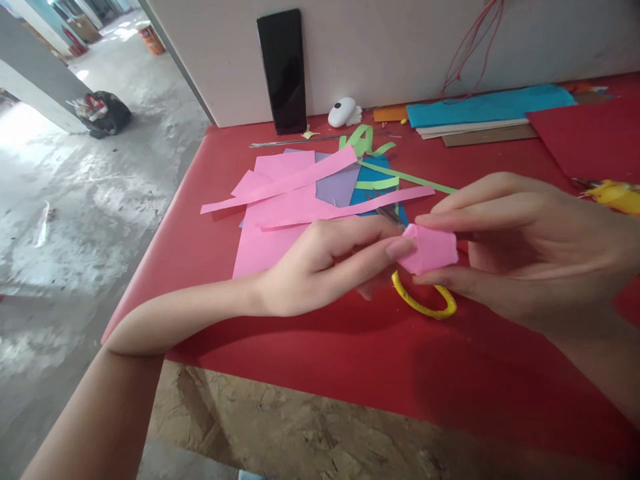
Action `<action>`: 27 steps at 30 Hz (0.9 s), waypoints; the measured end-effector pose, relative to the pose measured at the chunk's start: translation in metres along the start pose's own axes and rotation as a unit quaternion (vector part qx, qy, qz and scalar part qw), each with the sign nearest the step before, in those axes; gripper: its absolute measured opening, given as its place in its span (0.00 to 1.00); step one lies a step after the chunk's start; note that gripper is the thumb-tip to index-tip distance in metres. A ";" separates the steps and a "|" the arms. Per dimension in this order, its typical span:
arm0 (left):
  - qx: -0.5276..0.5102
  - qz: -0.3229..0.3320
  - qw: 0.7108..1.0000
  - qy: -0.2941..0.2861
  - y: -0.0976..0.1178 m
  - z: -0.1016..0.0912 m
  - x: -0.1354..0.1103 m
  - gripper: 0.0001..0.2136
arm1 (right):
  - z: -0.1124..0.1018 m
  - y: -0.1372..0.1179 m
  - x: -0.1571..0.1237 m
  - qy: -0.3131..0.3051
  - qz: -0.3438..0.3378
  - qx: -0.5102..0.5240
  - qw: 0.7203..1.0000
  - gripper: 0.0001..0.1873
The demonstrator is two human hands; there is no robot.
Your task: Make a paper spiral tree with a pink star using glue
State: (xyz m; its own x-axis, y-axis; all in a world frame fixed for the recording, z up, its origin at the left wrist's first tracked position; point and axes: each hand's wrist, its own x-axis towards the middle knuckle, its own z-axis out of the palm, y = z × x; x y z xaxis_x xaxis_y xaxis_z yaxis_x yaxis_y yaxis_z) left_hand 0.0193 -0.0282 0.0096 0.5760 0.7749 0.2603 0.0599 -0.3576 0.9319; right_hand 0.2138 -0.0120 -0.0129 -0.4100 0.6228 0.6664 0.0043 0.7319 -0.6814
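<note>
A small folded pink paper piece (pixel 434 249), flat-sided like a pentagon, is pinched between both hands above the red table. My left hand (pixel 325 263) grips its left corner between thumb and fingers. On the right, my right hand (pixel 525 247) holds its upper and lower edges with fingers and thumb. Below them lie scissors with a yellow handle (pixel 425 307), their blades partly hidden by my hands. Pink paper strips (pixel 300 181) and pink sheets (pixel 270 250) spread to the left, over purple paper (pixel 337 180) and blue paper (pixel 383 167).
Green strips (pixel 367 141) curl behind the sheets. A black phone (pixel 283 73) leans on the white wall beside a small white object (pixel 345 112). Folded blue material (pixel 493 107) lies at the back right, near red string (pixel 473 50). A yellow object (pixel 615 195) sits at the right.
</note>
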 end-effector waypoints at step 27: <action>0.000 0.085 0.995 0.059 -0.009 0.002 0.000 0.16 | 0.002 0.001 -0.001 -0.009 -0.023 -0.015 1.000 0.19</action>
State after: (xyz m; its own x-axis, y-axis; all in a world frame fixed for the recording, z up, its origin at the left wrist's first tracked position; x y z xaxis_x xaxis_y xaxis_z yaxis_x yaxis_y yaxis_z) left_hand 0.0201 -0.0264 0.0010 0.4787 0.7583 0.4425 -0.0298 -0.4896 0.8714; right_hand 0.2125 -0.0123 -0.0143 -0.4263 0.5831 0.6915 0.0112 0.7678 -0.6406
